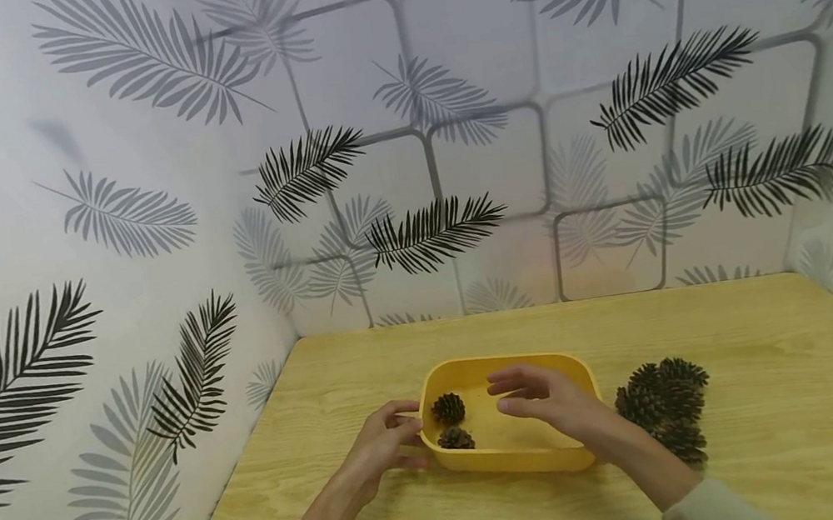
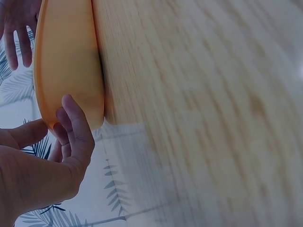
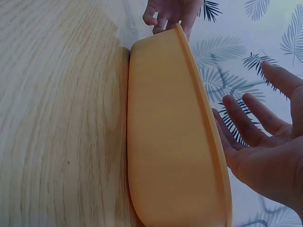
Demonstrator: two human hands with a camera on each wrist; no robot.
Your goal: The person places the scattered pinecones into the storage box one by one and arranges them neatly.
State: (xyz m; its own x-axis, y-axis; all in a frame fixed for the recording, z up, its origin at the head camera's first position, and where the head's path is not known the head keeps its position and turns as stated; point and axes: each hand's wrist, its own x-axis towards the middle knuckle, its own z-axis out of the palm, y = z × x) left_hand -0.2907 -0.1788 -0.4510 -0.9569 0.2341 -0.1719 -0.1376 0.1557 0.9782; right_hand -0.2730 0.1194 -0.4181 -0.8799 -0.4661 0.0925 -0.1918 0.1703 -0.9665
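A yellow plastic basin stands on the table, with two pine cones inside near its left end: one pine cone behind, another in front. My left hand holds the basin's left end; in the left wrist view its thumb is at the rim and its fingers lie along the outer wall. Over the basin's right half, my right hand hovers with fingers spread apart and nothing in them. The right wrist view shows that hand beside the basin's rim.
Right of the basin lies a cluster of several pine cones, close beside my right forearm. The wood-grain table meets a wall printed with leaves at its back edge.
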